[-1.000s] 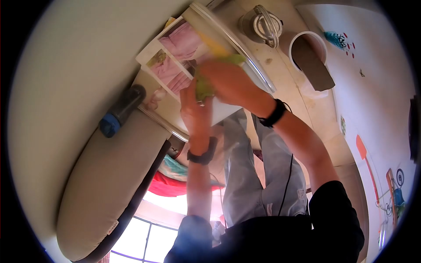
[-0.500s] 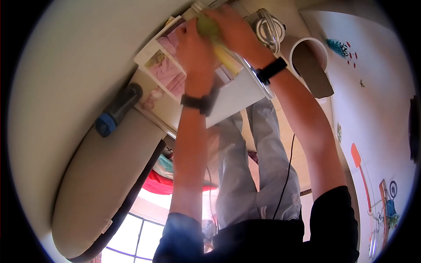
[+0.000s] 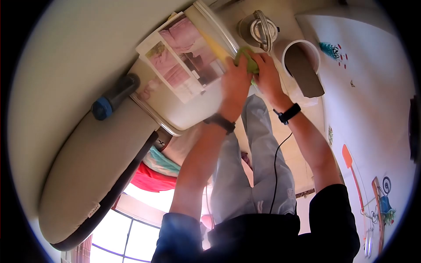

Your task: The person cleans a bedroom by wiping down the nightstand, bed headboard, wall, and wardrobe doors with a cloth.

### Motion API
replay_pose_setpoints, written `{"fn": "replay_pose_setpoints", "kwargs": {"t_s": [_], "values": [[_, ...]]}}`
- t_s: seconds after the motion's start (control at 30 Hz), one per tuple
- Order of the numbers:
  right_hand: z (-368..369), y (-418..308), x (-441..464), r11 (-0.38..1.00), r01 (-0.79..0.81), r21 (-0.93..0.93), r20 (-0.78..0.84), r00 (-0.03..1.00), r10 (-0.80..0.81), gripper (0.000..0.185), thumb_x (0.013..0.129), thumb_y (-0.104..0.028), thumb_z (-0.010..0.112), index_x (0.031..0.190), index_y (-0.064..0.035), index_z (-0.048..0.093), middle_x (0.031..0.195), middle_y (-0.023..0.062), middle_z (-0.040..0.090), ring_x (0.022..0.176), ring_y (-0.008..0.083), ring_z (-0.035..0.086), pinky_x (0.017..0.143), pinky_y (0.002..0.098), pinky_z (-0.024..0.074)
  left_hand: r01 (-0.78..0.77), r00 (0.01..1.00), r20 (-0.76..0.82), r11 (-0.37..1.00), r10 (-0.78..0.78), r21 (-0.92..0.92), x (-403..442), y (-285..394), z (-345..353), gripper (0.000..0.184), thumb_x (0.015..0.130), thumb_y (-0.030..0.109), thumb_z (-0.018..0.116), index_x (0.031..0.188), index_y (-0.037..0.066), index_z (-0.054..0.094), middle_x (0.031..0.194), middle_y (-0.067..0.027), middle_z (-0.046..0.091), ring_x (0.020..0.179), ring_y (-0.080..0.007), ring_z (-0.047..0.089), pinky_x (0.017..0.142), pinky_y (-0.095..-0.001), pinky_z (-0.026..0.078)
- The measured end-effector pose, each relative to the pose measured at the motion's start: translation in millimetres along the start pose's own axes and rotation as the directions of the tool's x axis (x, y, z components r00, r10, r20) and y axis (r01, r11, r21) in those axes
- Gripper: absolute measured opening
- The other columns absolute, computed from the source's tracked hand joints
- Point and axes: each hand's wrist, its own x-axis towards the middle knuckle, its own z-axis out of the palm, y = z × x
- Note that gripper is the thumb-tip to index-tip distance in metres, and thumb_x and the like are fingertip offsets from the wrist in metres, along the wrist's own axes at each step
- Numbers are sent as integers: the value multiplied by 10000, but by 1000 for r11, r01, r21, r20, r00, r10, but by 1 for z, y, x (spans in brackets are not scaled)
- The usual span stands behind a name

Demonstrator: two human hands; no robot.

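Observation:
A crumpled green cloth point(image 3: 247, 61) is bunched between my two hands at the right edge of the white table point(image 3: 175, 111). My left hand point(image 3: 237, 83) grips its left side, the fingers bent and slightly blurred. On the other side my right hand point(image 3: 267, 74) has its fingers closed on the same cloth. A printed sheet with pink pictures point(image 3: 175, 72) lies on the table, left of my hands. Beside it a yellow strip point(image 3: 212, 44) runs towards the cloth.
A dark bottle with a blue cap point(image 3: 115, 97) lies by the wall above a beige cushion point(image 3: 94, 171). Right of the table stand a metal kettle point(image 3: 258, 30) and a white bin point(image 3: 313, 55) with brown cardboard point(image 3: 302, 72) in it.
Both hands have moved with the green cloth from over the printed sheet, by way of the table's far end, to its right edge. More of the sheet shows.

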Motion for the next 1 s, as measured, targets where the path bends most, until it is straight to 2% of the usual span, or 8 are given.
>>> {"fn": "replay_pose_setpoints", "kwargs": {"t_s": [0.17,0.27,0.37,0.47,0.6,0.8,0.9,1.0], "values": [[-6,11,-54,998,-47,-37,-35,998,46,575,722,59,656,1263,-110,560,1134,122,568,1062,344,537,858,428,506,-56,997,54,998,54,36,-40,11,32,535,837,183,680,1315,104,451,1100,-188,476,676,-353,680,562,-404,578],[-13,29,-89,988,-100,-117,62,992,108,560,718,60,665,1247,-101,568,1132,115,573,1062,345,543,865,429,507,-61,983,173,998,58,10,-65,23,46,429,863,145,630,1262,82,486,1085,-203,522,683,-360,683,566,-400,578],[-22,56,-129,960,-113,-258,301,934,191,525,709,28,690,1210,-85,578,1113,119,590,1042,348,567,862,428,515,-141,941,314,989,122,38,-95,15,90,331,882,127,585,1203,76,526,1053,-204,578,733,-374,686,599,-417,580],[-41,44,-160,968,-27,-251,513,844,156,492,729,-52,738,1195,-93,586,1041,133,608,993,352,598,854,431,517,-90,975,196,993,103,-76,-148,3,104,163,858,123,563,996,78,635,923,-169,636,789,-378,675,656,-489,539],[-67,-6,-176,989,-61,-134,591,796,129,502,734,-117,780,1199,-88,593,1033,145,609,994,356,601,858,428,507,-14,935,352,995,47,-95,-191,5,47,168,868,137,547,1003,80,631,973,-154,654,810,-376,668,678,-477,537],[-72,-75,-173,998,58,19,525,849,-60,513,742,-135,776,1211,-53,585,1052,165,597,1001,371,592,872,433,493,-26,991,122,980,51,-196,-228,-18,-39,327,818,185,638,1132,123,574,1027,-128,616,837,-364,665,687,-463,557],[-88,-141,-160,996,66,55,538,839,-85,521,754,-122,760,1230,-35,568,1096,171,587,1018,375,587,885,427,490,50,991,127,987,-30,-153,-243,-23,-103,335,822,201,648,1146,147,583,1030,-111,613,851,-371,660,708,-465,556],[-99,-204,-147,977,123,174,526,827,-198,547,767,-100,740,1272,-29,542,1140,173,574,1046,376,580,902,414,485,40,991,-112,967,-71,-253,-269,-22,-178,358,813,200,676,1159,150,600,1013,-99,607,860,-358,658,711,-456,552]]}}
